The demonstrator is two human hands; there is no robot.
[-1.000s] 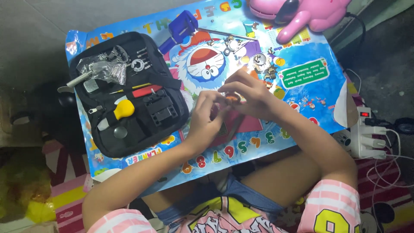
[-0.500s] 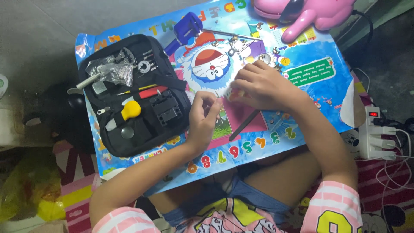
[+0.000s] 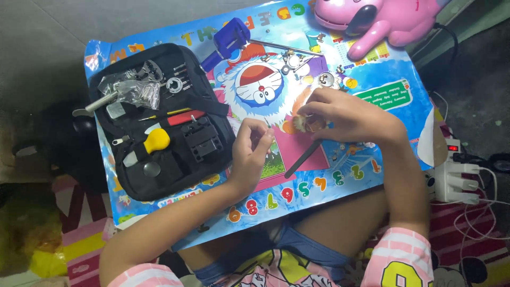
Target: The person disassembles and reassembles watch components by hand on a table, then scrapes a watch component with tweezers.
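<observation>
Just right of the open black tool case (image 3: 159, 119), on the cartoon table mat (image 3: 372, 90), the right hand (image 3: 348, 118) pinches a small round brownish piece (image 3: 306, 123), seemingly a watch part. It looks light, rigid and fragile; best gripped by its rim. The left hand (image 3: 252, 151) curls narrowly around something too tiny to identify

Off to the side there's a black zip-open tool case (image 3: 159, 122) lying flat on the colourful cartoon mat (image 3: 372, 74), with a yellow-handled tool (image 3: 151, 142), a red-handled one (image 3: 183, 117) and a clear bag of small metal parts (image 3: 135, 89) inside. A blue plastic holder (image 3: 226, 42) sits above it, a pink toy dog (image 3: 382, 18) up top, and a white power strip (image 3: 457, 178) far right.
</observation>
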